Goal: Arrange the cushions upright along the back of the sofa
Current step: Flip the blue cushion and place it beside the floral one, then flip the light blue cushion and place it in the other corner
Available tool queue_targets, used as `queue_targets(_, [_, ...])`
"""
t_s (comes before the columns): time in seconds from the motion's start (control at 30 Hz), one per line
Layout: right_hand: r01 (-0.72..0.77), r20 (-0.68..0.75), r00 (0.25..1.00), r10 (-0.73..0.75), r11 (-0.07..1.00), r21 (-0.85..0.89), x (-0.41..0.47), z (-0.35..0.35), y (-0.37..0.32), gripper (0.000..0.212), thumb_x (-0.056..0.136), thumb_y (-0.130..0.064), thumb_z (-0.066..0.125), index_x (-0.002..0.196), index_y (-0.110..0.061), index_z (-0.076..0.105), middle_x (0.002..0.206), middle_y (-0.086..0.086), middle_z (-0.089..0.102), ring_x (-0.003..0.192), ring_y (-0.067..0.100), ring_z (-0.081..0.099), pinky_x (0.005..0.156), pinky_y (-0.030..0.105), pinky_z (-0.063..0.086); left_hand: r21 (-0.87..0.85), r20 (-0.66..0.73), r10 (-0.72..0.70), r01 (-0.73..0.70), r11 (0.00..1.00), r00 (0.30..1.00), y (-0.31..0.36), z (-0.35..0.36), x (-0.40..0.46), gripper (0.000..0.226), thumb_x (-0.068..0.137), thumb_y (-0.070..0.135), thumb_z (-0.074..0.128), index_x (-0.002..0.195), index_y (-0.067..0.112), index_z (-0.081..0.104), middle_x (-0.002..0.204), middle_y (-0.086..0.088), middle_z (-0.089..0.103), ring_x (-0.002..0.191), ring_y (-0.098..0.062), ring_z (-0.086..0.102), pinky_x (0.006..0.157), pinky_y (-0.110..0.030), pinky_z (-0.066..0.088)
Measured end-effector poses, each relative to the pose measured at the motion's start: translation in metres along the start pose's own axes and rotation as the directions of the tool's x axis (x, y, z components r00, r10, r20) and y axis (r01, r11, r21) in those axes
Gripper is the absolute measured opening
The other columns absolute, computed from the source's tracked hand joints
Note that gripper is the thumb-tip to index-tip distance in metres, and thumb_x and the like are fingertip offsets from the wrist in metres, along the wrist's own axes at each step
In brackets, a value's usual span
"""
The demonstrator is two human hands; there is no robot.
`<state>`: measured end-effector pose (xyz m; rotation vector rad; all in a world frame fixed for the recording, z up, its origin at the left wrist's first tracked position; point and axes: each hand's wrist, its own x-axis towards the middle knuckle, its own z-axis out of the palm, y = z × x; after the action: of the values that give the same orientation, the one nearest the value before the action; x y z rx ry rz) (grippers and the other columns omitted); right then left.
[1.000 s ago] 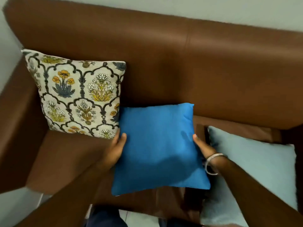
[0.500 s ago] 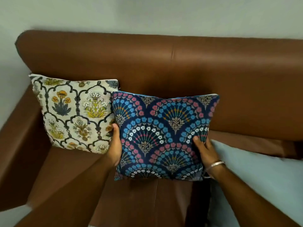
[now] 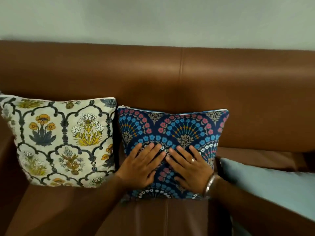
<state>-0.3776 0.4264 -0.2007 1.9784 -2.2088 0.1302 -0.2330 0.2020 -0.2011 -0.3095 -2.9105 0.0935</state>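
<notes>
A navy cushion [image 3: 172, 128] with a blue and pink fan pattern stands upright against the brown sofa back [image 3: 170, 74], in the middle. My left hand [image 3: 141, 166] and my right hand [image 3: 189, 167] lie flat on its front, fingers spread, side by side, holding nothing. A cream floral cushion [image 3: 59, 142] stands upright to its left, touching it. A pale blue cushion [image 3: 272, 186] lies flat on the seat at the right, partly hidden by my right forearm.
The sofa's left armrest [image 3: 8, 159] borders the floral cushion. Bare brown seat [image 3: 119, 217] shows in front of the cushions. A grey wall [image 3: 153, 19] rises behind the sofa back. Bare backrest stretches to the right of the navy cushion.
The cushion was turned from its plain blue side to its patterned side and stood against the back. My hands left its side edges and now press flat on its front.
</notes>
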Motion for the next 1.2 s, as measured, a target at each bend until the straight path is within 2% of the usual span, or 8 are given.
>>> queue_targets(0.13, [0.200,0.154,0.973,-0.173,0.963,-0.182,0.018,-0.011,0.073,0.072,0.088,-0.067,0.038,0.150,-0.029,0.031,0.158,0.001,0.027,0.145,0.023,0.024,0.118,0.047,0.012,0.064,0.071,0.193,-0.198,0.978,0.979,-0.082,-0.009,0.039,0.078,0.090,0.070,0.041,0.154,0.028,0.032,0.164,-0.010,0.026,0.151,-0.027,0.022,0.121,-0.053,0.013])
queue_targets(0.3, [-0.501,0.223,0.827,0.516,0.857,-0.124,0.012,-0.053,0.121,0.081,0.086,-0.074,0.018,0.153,-0.028,0.018,0.161,-0.002,0.017,0.147,0.030,0.025,0.111,0.064,0.021,-0.070,0.213,-0.441,0.463,0.883,0.872,-0.099,-0.032,0.046,0.084,0.092,0.074,0.020,0.159,0.024,0.013,0.167,-0.004,0.020,0.153,-0.033,0.015,0.119,-0.056,0.024])
queue_targets(0.47, [-0.708,0.314,0.679,0.664,0.705,0.040,0.016,-0.079,0.102,0.081,0.087,-0.070,0.020,0.154,-0.027,0.007,0.165,0.011,0.005,0.150,0.037,0.006,0.115,0.057,0.015,-0.150,0.113,-0.679,0.688,0.710,0.726,-0.044,-0.050,0.062,0.073,0.098,0.054,0.030,0.155,0.009,0.025,0.163,-0.021,0.023,0.152,-0.040,0.016,0.121,-0.057,0.008])
queue_targets(0.63, [-0.880,0.414,0.474,0.777,0.429,0.202,-0.126,-0.097,0.078,0.076,0.090,-0.054,0.047,0.152,-0.018,0.022,0.159,0.017,0.027,0.143,0.037,0.028,0.113,0.048,0.030,-0.447,0.099,-0.395,0.396,0.802,0.913,0.100,-0.054,0.082,0.049,0.098,0.031,0.049,0.143,0.012,0.048,0.146,-0.013,0.053,0.136,-0.033,0.047,0.112,-0.047,0.039])
queue_targets(0.9, [-0.816,0.680,-0.304,0.667,-0.551,0.175,-0.398,-0.070,0.076,0.076,0.087,-0.062,0.049,0.142,-0.009,0.043,0.147,0.019,0.047,0.135,0.037,0.044,0.113,0.039,0.028,-0.513,0.807,-0.413,0.847,-0.138,0.422,0.347,0.038,0.105,0.070,0.097,0.034,0.056,0.156,0.016,0.024,0.164,-0.009,0.026,0.151,-0.025,0.025,0.124,-0.044,0.017])
queue_targets(1.03, [-0.652,0.873,-0.198,0.446,-0.725,0.222,-0.413,-0.071,0.107,0.065,0.084,-0.058,0.056,0.131,-0.013,0.060,0.140,0.010,0.057,0.126,0.027,0.055,0.109,0.031,0.036,-0.463,0.762,-0.560,0.878,-0.120,0.325,0.361,0.039,0.128,0.065,0.101,0.039,0.046,0.157,0.018,0.022,0.164,-0.010,0.023,0.151,-0.027,0.022,0.124,-0.036,0.008])
queue_targets(1.13, [-0.481,0.954,-0.013,0.299,-0.838,0.256,-0.413,-0.107,0.152,0.058,0.061,-0.066,0.066,0.097,-0.023,0.079,0.103,0.004,0.076,0.092,0.024,0.072,0.071,0.034,0.058,-0.548,0.808,-0.434,0.778,-0.307,0.398,0.317,0.001,0.156,0.074,0.089,0.065,0.045,0.152,0.027,0.035,0.156,-0.001,0.040,0.146,-0.021,0.035,0.121,-0.042,0.026])
queue_targets(1.2, [-0.380,0.940,0.144,0.311,-0.859,0.342,-0.423,-0.136,0.192,0.079,0.060,-0.076,0.061,0.116,-0.020,0.070,0.113,0.010,0.074,0.103,0.031,0.070,0.081,0.044,0.053,-0.509,0.861,-0.324,0.696,-0.506,0.393,0.280,-0.028,0.170,0.073,0.088,0.073,0.042,0.141,0.024,0.055,0.135,-0.004,0.066,0.126,-0.021,0.061,0.104,-0.041,0.049])
